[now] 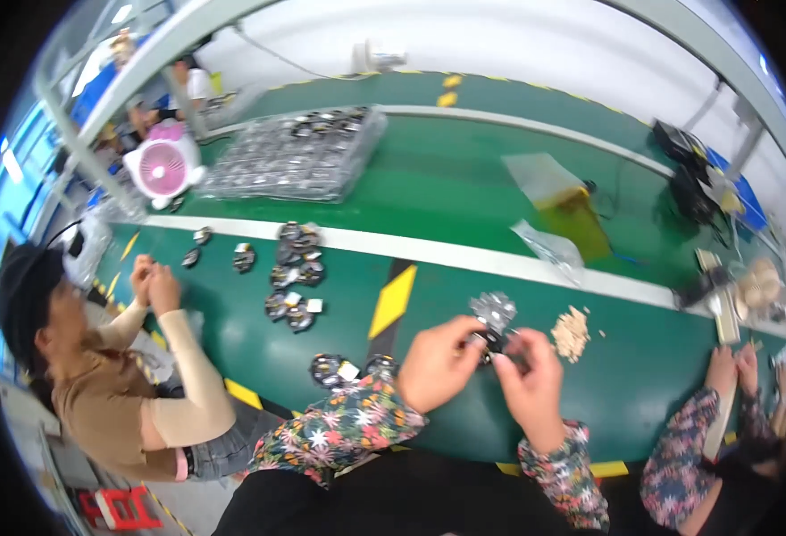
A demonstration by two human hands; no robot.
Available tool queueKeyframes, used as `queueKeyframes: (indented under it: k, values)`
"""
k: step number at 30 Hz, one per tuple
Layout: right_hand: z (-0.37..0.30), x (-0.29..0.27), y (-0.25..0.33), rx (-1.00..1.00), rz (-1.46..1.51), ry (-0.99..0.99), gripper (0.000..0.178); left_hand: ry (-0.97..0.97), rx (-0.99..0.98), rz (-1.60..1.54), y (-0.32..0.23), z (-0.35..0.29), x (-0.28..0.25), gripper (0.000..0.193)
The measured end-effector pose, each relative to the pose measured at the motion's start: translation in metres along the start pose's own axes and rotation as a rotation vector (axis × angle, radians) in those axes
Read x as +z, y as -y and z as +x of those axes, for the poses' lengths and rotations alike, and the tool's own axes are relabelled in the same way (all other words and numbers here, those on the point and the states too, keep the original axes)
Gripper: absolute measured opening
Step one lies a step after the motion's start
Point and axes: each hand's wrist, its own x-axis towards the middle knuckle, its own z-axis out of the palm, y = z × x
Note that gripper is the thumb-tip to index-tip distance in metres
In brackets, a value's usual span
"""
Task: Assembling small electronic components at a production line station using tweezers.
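My left hand [438,362] and my right hand [533,380] meet over the green work surface, fingers closed round a small black part [493,341]. Its exact kind is partly hidden by my fingertips. Just beyond it lies a little heap of clear, shiny plastic pieces [493,309]. To the right of my right hand is a loose pile of small beige pieces [571,335]. Near my left forearm sit round black parts [329,369], one with a white tag. Farther left, more such round black parts [299,255] stand in clusters.
A plastic-wrapped tray of parts [277,156] and a pink-and-white fan [163,168] stand at the far left. Clear plastic bags [549,253] lie beyond my hands. A co-worker [112,375] works at the left; another person's hands [732,368] are at the right.
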Motion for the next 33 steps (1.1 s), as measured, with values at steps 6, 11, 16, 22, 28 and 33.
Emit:
queueKeyframes:
  k: [6,11,16,22,28,33]
  values:
    - [0.004,0.014,-0.001,0.081,0.241,0.008,0.026,0.067,-0.366,-0.832,0.028,-0.01,0.013,0.009]
    - [0.002,0.012,-0.006,0.102,0.259,-0.045,0.023,0.113,-0.371,-0.806,0.025,-0.006,0.012,0.007]
    - [0.001,0.014,-0.003,0.09,0.272,-0.06,0.02,0.096,-0.372,-0.842,0.027,-0.009,0.012,0.008]
    - [-0.001,0.01,-0.001,0.094,0.236,-0.03,0.017,0.081,-0.377,-0.805,0.026,-0.012,0.012,0.008]
    - [-0.002,0.011,-0.001,0.094,0.221,-0.046,0.016,0.104,-0.366,-0.761,0.027,-0.011,0.011,0.009]
    - [-0.003,0.007,-0.008,0.172,0.206,-0.041,0.016,0.126,-0.285,-0.729,0.022,-0.01,0.01,0.023]
